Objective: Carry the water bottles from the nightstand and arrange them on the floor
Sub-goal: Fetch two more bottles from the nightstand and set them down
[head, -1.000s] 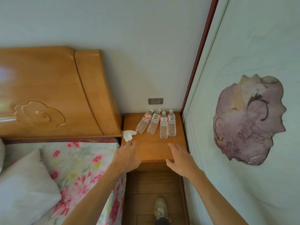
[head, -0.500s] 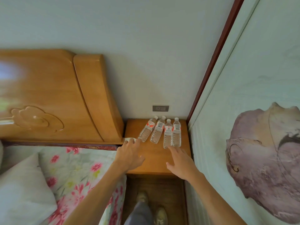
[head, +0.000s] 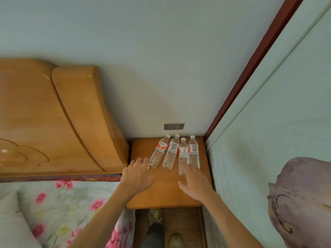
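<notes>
Several clear water bottles point(head: 171, 153) with white caps and red-and-white labels stand in a row at the back of the wooden nightstand point(head: 166, 196). My left hand point(head: 138, 174) hovers over the nightstand with fingers spread, its fingertips close to the base of the leftmost bottle point(head: 158, 153). My right hand point(head: 194, 180) reaches forward with straight fingers, the fingertips at the bases of the two rightmost bottles point(head: 193, 153). Neither hand holds anything.
A wooden headboard point(head: 59, 122) and a bed with a floral cover point(head: 68, 208) lie to the left. A pale wall with a large purple flower print point(head: 300, 203) closes the right side. A wall socket point(head: 174, 126) sits above the bottles. Wooden floor point(head: 184, 224) and my shoes show below.
Both hands have moved forward across the nightstand toward the bottles. The view has moved closer, and my left hand now covers the white tissue at the nightstand's left edge.
</notes>
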Demonstrator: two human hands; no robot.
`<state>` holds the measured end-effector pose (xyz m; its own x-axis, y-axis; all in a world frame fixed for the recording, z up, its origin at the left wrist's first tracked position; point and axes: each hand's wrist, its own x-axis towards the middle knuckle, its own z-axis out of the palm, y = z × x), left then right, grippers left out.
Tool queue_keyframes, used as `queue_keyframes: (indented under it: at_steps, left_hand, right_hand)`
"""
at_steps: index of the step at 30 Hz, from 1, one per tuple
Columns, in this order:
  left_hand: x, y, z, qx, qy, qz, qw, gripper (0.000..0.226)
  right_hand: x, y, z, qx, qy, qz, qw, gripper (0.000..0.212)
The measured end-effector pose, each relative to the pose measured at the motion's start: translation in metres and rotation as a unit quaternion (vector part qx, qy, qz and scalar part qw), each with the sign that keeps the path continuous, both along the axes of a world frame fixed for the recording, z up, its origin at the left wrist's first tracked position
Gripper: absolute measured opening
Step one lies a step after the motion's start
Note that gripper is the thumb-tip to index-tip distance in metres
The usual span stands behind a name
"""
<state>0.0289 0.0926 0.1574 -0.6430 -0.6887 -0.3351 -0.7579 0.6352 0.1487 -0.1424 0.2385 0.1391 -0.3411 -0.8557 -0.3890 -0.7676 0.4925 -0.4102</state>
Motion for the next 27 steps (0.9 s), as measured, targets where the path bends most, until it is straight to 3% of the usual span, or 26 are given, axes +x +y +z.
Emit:
queue_keyframes:
  at_steps: [15,27]
  left_hand:
    - [-0.019,-0.076,-0.035,0.032,-0.026,-0.051,0.998,0.05]
    - [-0.044,-0.085,-0.091,0.068,-0.077,-0.106,0.989,0.061]
  right_hand:
    - [-0.007,-0.056,-0.028,0.049,-0.016,-0.055,0.997,0.072]
    - [-0.03,-0.08,-0.076,0.083,-0.041,-0.071,0.993,0.072]
